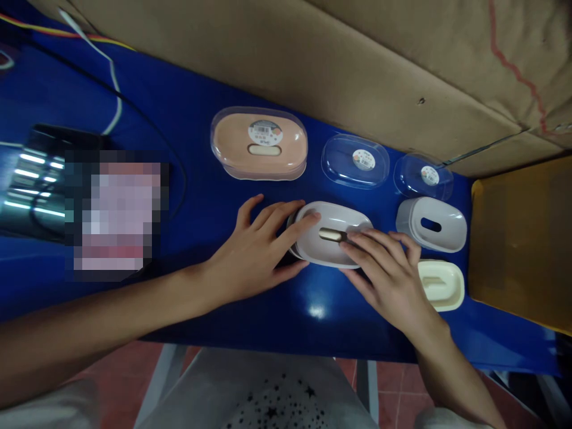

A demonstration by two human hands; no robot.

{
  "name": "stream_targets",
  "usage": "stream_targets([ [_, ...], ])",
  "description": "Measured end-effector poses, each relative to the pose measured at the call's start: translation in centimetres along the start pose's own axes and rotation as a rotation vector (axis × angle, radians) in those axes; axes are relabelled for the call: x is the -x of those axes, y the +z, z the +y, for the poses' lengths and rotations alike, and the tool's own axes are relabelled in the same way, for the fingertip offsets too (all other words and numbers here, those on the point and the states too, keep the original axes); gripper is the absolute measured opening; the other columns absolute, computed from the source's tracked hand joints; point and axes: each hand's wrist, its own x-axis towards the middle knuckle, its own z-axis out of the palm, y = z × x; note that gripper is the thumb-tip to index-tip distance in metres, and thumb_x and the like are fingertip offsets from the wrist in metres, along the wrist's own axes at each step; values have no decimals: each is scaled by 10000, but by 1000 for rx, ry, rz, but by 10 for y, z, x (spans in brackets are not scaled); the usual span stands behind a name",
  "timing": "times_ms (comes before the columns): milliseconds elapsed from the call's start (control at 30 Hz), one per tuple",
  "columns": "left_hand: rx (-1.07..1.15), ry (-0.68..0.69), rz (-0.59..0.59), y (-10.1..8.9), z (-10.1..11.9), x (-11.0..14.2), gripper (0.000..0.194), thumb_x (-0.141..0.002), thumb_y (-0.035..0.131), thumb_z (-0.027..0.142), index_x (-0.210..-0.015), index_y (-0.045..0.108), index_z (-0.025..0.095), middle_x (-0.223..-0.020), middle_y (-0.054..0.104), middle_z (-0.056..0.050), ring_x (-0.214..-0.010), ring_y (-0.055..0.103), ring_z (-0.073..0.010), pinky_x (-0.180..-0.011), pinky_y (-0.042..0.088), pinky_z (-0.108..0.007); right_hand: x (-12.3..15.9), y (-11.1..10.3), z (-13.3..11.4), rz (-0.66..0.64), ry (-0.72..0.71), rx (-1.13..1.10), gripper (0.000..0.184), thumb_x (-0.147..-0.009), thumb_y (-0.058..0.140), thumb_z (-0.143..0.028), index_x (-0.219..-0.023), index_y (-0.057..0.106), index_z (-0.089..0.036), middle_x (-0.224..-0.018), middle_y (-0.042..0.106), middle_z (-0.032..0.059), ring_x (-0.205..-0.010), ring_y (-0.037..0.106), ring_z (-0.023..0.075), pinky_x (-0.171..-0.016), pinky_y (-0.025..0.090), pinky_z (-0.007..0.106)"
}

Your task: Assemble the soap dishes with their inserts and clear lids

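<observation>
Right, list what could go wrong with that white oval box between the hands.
1. The left hand and right hand only rest flat on the white oval plastic box; pressed unevenly, it may slide on the glossy blue table.
2. The cream oval plastic tray lies right beside the right hand's wrist and could be knocked towards the table's near edge.

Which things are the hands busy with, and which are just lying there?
In hand: grey lid, under the left hand and right hand.

Lying about: peach box, two clear covers, grey tub, cream tray.
</observation>
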Motion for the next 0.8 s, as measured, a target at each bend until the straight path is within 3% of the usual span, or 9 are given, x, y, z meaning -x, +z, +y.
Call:
stream_targets([
  [233, 37, -27, 5, 1, -1, 1, 656, -1026, 651, 345, -1631, 433, 215, -1585, 581, -227, -1408, 601, -406, -1245, 338, -711, 1, -1, 1, 9, -14, 9, 385, -1055, 698, -232, -1436, 639, -224, -1453, 743, 114, -1349, 658, 300, -1166, 374, 514],
  [500, -10, 18, -13, -3, -5, 2, 518, -1035, 715, 337, -1531, 584, 271, -1594, 586, -214, -1395, 631, -408, -1227, 358, -731, -2, 1, -1, -16, -36, -11, 353, -1068, 679, -216, -1419, 650, -207, -1468, 733, 115, -1349, 655, 293, -1159, 374, 507],
  [700, -90, 62, -15, -5, -5, 1, 435, -1094, 630, 351, -1520, 566, 293, -1602, 593, -199, -1382, 660, -352, -1238, 369, -704, -1, 3, 0, -14, -38, -32, 357, -1069, 674, -228, -1426, 648, -236, -1456, 743, 98, -1349, 658, 285, -1161, 377, 504],
  [800, -107, 72, -26, -7, -4, 1, 436, -1100, 615, 348, -1525, 564, 268, -1597, 592, -224, -1366, 671, -368, -1212, 391, -721, -1, 4, 1, -12, -37, -32, 371, -1066, 674, -225, -1436, 643, -237, -1453, 744, 99, -1355, 658, 286, -1164, 378, 503],
])
